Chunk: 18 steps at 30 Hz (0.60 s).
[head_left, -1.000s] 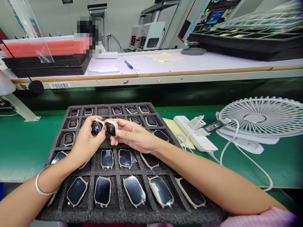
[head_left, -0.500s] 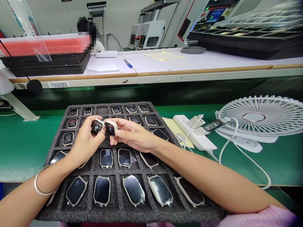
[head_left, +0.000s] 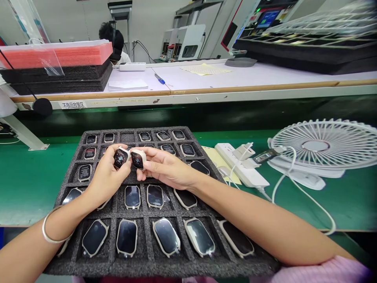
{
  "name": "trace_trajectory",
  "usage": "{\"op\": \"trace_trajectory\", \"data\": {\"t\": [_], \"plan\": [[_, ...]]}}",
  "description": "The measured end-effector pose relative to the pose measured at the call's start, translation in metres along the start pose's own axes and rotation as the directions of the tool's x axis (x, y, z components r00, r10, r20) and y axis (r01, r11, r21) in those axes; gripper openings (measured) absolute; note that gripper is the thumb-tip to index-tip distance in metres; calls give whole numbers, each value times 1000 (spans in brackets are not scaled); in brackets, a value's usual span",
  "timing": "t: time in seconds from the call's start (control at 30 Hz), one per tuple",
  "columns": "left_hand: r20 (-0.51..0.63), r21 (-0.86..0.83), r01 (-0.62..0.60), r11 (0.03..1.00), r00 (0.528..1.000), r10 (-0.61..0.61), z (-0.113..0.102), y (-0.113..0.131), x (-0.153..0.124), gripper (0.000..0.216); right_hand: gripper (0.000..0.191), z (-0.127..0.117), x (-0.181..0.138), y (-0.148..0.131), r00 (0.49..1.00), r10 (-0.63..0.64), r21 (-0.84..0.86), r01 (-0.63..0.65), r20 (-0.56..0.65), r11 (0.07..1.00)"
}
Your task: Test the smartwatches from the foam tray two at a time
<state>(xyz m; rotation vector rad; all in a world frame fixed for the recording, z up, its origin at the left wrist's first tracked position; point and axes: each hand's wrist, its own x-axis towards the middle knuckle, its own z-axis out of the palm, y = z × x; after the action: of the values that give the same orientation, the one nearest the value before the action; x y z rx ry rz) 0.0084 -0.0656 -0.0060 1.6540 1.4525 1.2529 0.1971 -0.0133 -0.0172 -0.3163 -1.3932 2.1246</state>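
Observation:
My left hand point(head_left: 110, 173) is closed on a smartwatch case point(head_left: 120, 158) with a lit dark screen and a pale frame. Close beside it, my right hand point(head_left: 165, 167) grips a second smartwatch case point(head_left: 137, 159), its screen lit too and turned towards me. Both cases are strapless and held above a dark grey foam tray point(head_left: 176, 271). Several more cases lie in the tray's compartments, such as a watch case with a dark screen point(head_left: 127, 237) in the front row and one showing lines of text point(head_left: 85, 173) at the left. My hands hide some middle compartments.
Right of the tray are a white power strip point(head_left: 235, 161) with plugs and cables, and a white fan point(head_left: 316, 145). A raised shelf point(head_left: 188, 88) runs behind, holding foam stacks, a blue pen point(head_left: 159, 79) and papers. A person point(head_left: 113, 41) sits beyond it.
Both hands stay in place with the two watch cases. The person behind the shelf has shifted their head slightly right and down.

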Motion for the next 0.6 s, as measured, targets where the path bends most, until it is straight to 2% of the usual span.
{"op": "trace_trajectory", "data": {"t": [0.27, 0.6], "plan": [[17, -64, 35, 997, 999, -34, 0, -1, 0, 42, 54, 0, 0, 1, 1000, 3, 0, -3, -9, 1000], [15, -45, 36, 998, 999, -35, -1, -1, 1, 41, 55, -1, -1, 1, 1000, 3, -6, -3, -5, 1000]]}}
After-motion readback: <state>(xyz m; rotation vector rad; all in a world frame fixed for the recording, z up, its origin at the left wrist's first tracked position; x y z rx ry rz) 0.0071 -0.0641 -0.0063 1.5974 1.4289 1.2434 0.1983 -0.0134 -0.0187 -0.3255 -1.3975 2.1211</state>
